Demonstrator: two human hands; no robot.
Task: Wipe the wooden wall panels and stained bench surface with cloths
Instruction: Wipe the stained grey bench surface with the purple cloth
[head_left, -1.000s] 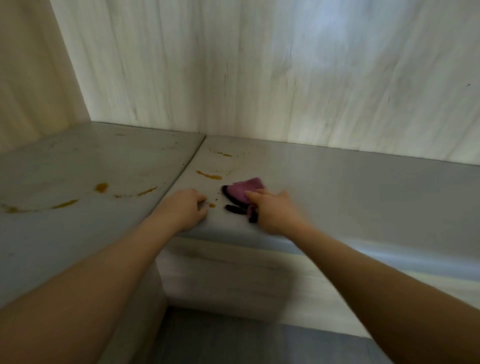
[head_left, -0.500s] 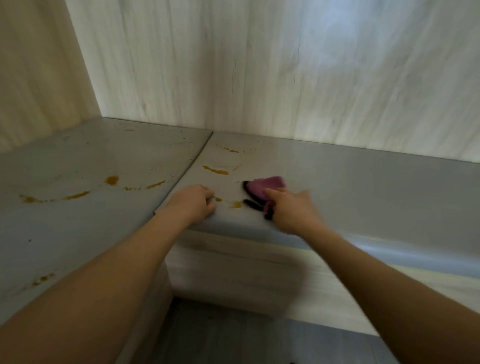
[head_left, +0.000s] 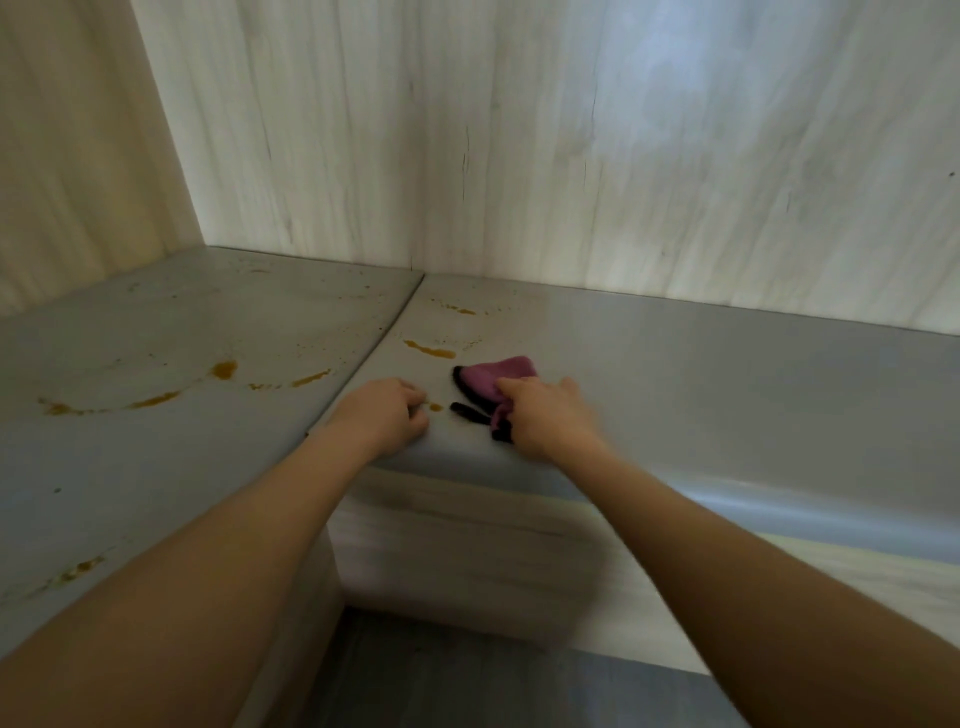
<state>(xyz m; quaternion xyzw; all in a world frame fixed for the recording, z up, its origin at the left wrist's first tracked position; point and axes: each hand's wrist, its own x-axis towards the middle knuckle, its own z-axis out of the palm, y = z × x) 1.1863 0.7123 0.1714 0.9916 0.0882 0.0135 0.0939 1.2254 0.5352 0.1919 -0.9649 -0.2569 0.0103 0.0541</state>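
Observation:
My right hand grips a bunched pink cloth with a black edge and holds it down on the grey bench surface, near its front edge. My left hand rests as a loose fist on the bench edge, just left of a small orange stain; nothing shows in it. A longer orange smear lies just beyond the cloth. More orange stains streak the left bench section. Pale wooden wall panels rise behind the bench.
A seam divides the two bench sections at the corner. Another wooden panel closes off the left side. The bench front drops to a pale wood face above dark floor.
My right hand has slid the cloth a little left, closer to my left hand. The left hand stays on the bench edge. The view has shifted slightly.

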